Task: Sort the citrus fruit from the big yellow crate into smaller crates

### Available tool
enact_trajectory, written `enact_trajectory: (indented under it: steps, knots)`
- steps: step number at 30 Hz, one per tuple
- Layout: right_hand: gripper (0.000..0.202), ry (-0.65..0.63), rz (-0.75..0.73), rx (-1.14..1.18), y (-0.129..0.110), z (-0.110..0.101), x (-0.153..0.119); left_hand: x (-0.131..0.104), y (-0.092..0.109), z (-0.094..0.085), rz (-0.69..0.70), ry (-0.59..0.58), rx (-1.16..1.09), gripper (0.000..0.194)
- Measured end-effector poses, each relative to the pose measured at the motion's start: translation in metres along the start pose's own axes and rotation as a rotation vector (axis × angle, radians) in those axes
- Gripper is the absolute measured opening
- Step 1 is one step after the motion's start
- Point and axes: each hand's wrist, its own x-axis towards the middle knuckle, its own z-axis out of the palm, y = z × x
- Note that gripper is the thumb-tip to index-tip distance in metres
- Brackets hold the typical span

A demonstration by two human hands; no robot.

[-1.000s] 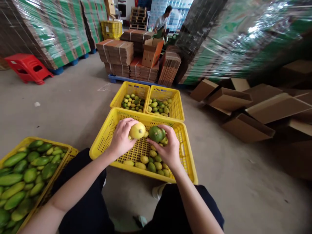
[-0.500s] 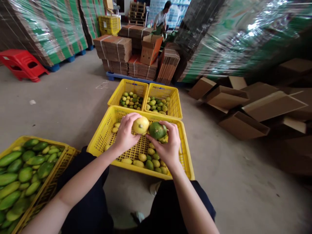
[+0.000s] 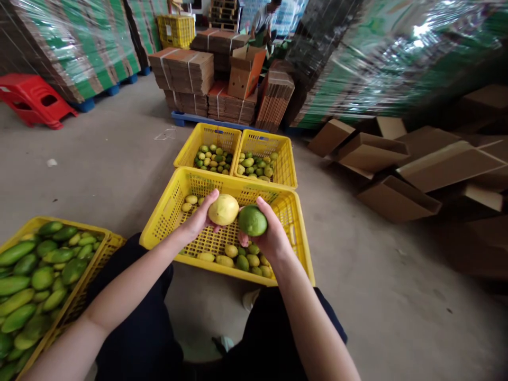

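Observation:
My left hand [image 3: 203,216] is wrapped round a yellow fruit [image 3: 224,209], its thumb along the upper left side. Close beside it, a green fruit [image 3: 253,220] rests in my right hand [image 3: 271,232], the thumb over its right side. Both hands are above a large yellow crate [image 3: 159,209]. Inside that crate, small yellow fruits [image 3: 191,199] lie at the left, and yellow and green fruits [image 3: 242,262] are gathered toward the near right.
Two smaller yellow crates [image 3: 186,144] [image 3: 291,161] with fruit adjoin the far side. A full crate of green fruit [image 3: 103,233] stands at left. Also visible are a red stool [image 3: 35,98], stacked cardboard [image 3: 190,71], open boxes [image 3: 371,153] and a person [image 3: 262,20] behind.
Both hands have turned so more of each fruit's side shows, and the fruits are slightly farther apart. The yellow-green fruit seen beneath the green one is no longer visible. The view has shifted slightly.

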Motion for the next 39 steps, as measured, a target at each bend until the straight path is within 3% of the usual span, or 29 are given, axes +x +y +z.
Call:
enact_trajectory:
  steps: [8, 14, 18, 25, 28, 31, 33, 37, 39]
  knots:
    - [0.038, 0.013, 0.027, 0.069, -0.002, -0.004, 0.002, 0.001, -0.003, 0.002, 0.069, 0.052, 0.086, 0.074]
    - [0.035, 0.1, -0.083, -0.035, -0.002, -0.009, 0.007, -0.003, -0.005, -0.003, 0.463, 0.314, 0.4, 0.055]
    - [0.034, 0.025, -0.047, -0.122, 0.005, -0.004, 0.012, -0.006, -0.003, -0.004, 0.603, 0.351, 0.545, 0.053]
    - [0.05, -0.165, 0.083, -0.081, 0.033, 0.006, 0.016, -0.019, 0.004, 0.005, 0.624, 0.241, 1.012, 0.04]
    - [0.05, -0.193, 0.109, 0.024, 0.037, 0.008, 0.016, -0.019, 0.003, 0.004, 0.643, 0.259, 0.961, 0.049]
    - [0.056, -0.234, 0.123, 0.178, 0.032, 0.009, 0.016, -0.012, 0.007, -0.004, 0.542, 0.316, 0.802, 0.046]
    - [0.064, -0.292, 0.111, 0.264, 0.025, 0.008, 0.016, -0.007, 0.012, -0.012, 0.427, 0.235, 0.697, 0.044]
    - [0.065, -0.351, 0.006, 0.36, 0.011, 0.003, 0.014, 0.001, 0.017, -0.023, 0.152, -0.187, 0.432, 0.056]
    - [0.062, -0.334, -0.043, 0.361, 0.008, -0.001, 0.01, 0.003, 0.016, -0.023, 0.096, -0.294, 0.348, 0.064]
